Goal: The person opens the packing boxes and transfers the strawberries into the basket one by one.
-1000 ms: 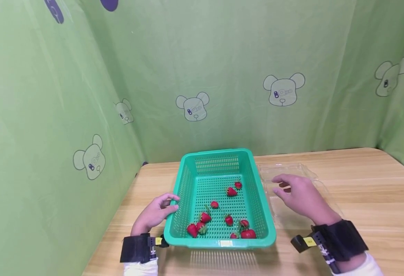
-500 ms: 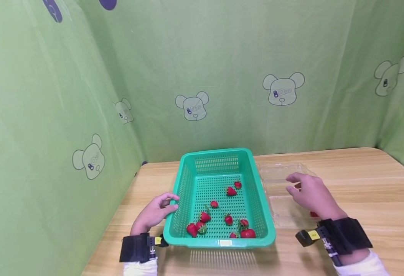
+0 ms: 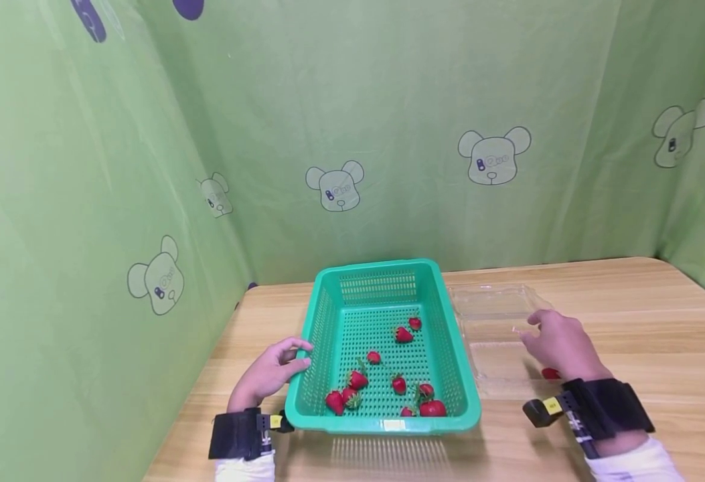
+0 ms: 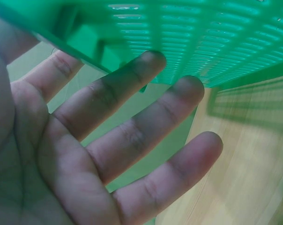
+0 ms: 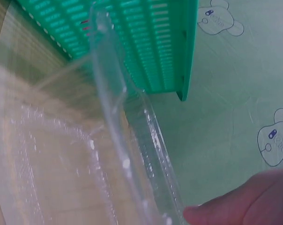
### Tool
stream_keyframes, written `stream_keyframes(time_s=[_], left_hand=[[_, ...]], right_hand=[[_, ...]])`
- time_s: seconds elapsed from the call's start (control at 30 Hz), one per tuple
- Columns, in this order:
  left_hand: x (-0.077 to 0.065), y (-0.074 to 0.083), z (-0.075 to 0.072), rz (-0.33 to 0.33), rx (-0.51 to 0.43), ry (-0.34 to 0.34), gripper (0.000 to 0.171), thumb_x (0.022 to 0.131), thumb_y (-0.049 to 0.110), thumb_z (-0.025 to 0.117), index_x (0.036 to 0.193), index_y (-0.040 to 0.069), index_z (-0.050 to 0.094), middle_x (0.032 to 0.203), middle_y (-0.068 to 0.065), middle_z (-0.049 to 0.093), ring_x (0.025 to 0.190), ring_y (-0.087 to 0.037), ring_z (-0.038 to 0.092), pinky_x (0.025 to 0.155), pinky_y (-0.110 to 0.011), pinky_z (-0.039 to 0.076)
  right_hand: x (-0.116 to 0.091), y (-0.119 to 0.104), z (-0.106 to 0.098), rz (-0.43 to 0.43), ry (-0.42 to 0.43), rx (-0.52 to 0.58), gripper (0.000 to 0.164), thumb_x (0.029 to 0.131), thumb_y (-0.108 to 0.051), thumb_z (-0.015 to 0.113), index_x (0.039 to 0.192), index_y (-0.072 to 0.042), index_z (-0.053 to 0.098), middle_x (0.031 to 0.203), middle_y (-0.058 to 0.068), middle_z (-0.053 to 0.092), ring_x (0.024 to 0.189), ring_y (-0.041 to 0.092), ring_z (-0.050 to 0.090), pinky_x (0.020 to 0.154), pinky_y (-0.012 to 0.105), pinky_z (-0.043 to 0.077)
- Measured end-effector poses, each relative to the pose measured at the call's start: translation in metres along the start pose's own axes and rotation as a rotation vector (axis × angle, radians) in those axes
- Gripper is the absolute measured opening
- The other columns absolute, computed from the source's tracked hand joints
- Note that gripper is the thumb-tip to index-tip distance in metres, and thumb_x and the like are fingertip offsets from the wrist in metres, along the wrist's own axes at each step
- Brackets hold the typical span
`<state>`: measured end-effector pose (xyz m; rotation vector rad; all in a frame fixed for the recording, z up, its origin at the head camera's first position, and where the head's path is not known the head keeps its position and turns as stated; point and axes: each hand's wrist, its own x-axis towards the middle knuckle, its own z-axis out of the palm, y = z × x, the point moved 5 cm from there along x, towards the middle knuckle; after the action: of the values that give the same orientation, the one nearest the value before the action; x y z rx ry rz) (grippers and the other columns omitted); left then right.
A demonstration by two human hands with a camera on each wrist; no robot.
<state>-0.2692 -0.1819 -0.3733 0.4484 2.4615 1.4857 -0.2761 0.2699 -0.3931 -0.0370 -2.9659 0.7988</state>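
In the head view, my left hand (image 3: 274, 368) rests at the left rim of a green perforated basket (image 3: 322, 423). Its thumb and forefinger lie on the rim; the left wrist view shows the other fingers (image 4: 132, 133) extended along the outer wall. Several red strawberries (image 3: 357, 379) lie in the basket. My right hand (image 3: 563, 345) is over the right side of a clear plastic clamshell box (image 3: 491, 304), thumb and forefinger apart with nothing visible between them. Its thumb (image 5: 226, 208) overlaps the clear edge in the right wrist view. One strawberry (image 3: 550, 373) shows beneath this hand, partly hidden.
The wooden table (image 3: 659, 321) extends to the right of the clear box. A green printed curtain (image 3: 412, 134) hangs behind the table and along the left. The basket's right wall stands close beside the clear box.
My right hand has moved to the right across the clear box, and the strawberry beneath it has come into sight. The left hand and basket have stayed put.
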Motion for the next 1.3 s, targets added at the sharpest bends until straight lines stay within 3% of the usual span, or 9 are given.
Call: stream_keyframes(time_s=[0.2,0.4,0.67,0.77,0.87,0.9,1.0,1.13,1.3], left_hand=[[0.0,0.0,0.0,0.009,0.004,0.001,0.026,0.094,0.011,0.057,0.117,-0.001,0.055,0.121,-0.03,0.058,0.099,-0.033,0.061,0.083,-0.05,0.052],[0.0,0.001,0.0,0.008,0.013,0.006,0.025,0.094,0.01,0.057,0.117,-0.001,0.055,0.118,-0.029,0.06,0.095,-0.031,0.061,0.08,-0.046,0.052],[0.0,0.001,0.0,0.008,-0.008,0.001,0.025,0.094,0.009,0.057,0.117,-0.002,0.055,0.118,-0.03,0.059,0.096,-0.031,0.062,0.082,-0.047,0.052],[0.0,0.001,0.0,0.014,-0.019,-0.002,0.026,0.094,0.009,0.057,0.117,-0.003,0.055,0.119,-0.03,0.059,0.097,-0.031,0.062,0.084,-0.047,0.051],[-0.001,0.001,0.0,0.014,-0.007,0.015,0.025,0.094,0.01,0.058,0.116,-0.001,0.056,0.122,-0.028,0.058,0.101,-0.032,0.06,0.085,-0.049,0.051],[0.0,-0.001,0.0,0.012,-0.001,0.02,0.025,0.094,0.01,0.058,0.116,0.0,0.056,0.124,-0.028,0.058,0.102,-0.033,0.06,0.084,-0.049,0.051],[0.006,-0.015,-0.001,-0.001,0.0,0.029,0.025,0.094,0.013,0.059,0.117,0.004,0.057,0.124,-0.026,0.058,0.099,-0.03,0.061,0.079,-0.044,0.052],[0.014,-0.031,-0.002,-0.011,0.002,0.027,0.025,0.094,0.016,0.059,0.118,0.008,0.058,0.121,-0.023,0.06,0.093,-0.024,0.061,0.074,-0.038,0.051],[0.007,-0.016,-0.001,-0.004,0.008,0.019,0.025,0.094,0.012,0.058,0.118,0.003,0.057,0.12,-0.026,0.06,0.094,-0.026,0.061,0.078,-0.04,0.051]], right_hand=[[0.001,0.009,0.005,0.048,-0.065,-0.022,0.052,0.083,-0.016,0.062,0.118,0.019,0.047,0.113,0.048,0.049,0.077,0.043,0.056,0.071,0.06,0.047],[0.001,0.01,0.008,0.032,-0.048,-0.045,0.052,0.08,-0.016,0.065,0.115,0.02,0.048,0.11,0.047,0.051,0.079,0.045,0.056,0.072,0.061,0.047],[0.002,0.01,0.015,0.016,-0.067,-0.04,0.044,0.076,-0.008,0.061,0.109,0.021,0.052,0.101,0.043,0.056,0.068,0.033,0.055,0.059,0.045,0.048],[0.003,0.01,0.019,0.01,-0.083,-0.031,0.04,0.071,-0.003,0.058,0.103,0.02,0.055,0.095,0.039,0.059,0.065,0.03,0.054,0.055,0.04,0.046],[0.002,0.01,0.025,-0.012,-0.077,-0.03,0.011,0.063,0.0,0.054,0.071,0.007,0.057,0.063,0.019,0.055,0.053,0.023,0.048,0.046,0.033,0.04],[0.002,0.01,0.026,-0.016,-0.081,-0.029,0.006,0.061,0.0,0.054,0.067,0.002,0.055,0.06,0.014,0.052,0.052,0.022,0.047,0.045,0.032,0.038],[0.002,0.01,0.029,-0.019,-0.105,-0.034,0.008,0.059,0.001,0.055,0.063,-0.005,0.052,0.058,0.005,0.047,0.051,0.02,0.045,0.045,0.031,0.035],[0.005,0.011,0.03,-0.012,-0.148,-0.046,0.024,0.06,0.003,0.059,0.084,0.004,0.063,0.077,0.019,0.059,0.064,0.028,0.051,0.053,0.036,0.042],[0.004,0.009,0.03,-0.018,-0.132,-0.03,0.029,0.062,0.004,0.06,0.09,0.006,0.064,0.081,0.022,0.062,0.064,0.027,0.053,0.053,0.036,0.043]])
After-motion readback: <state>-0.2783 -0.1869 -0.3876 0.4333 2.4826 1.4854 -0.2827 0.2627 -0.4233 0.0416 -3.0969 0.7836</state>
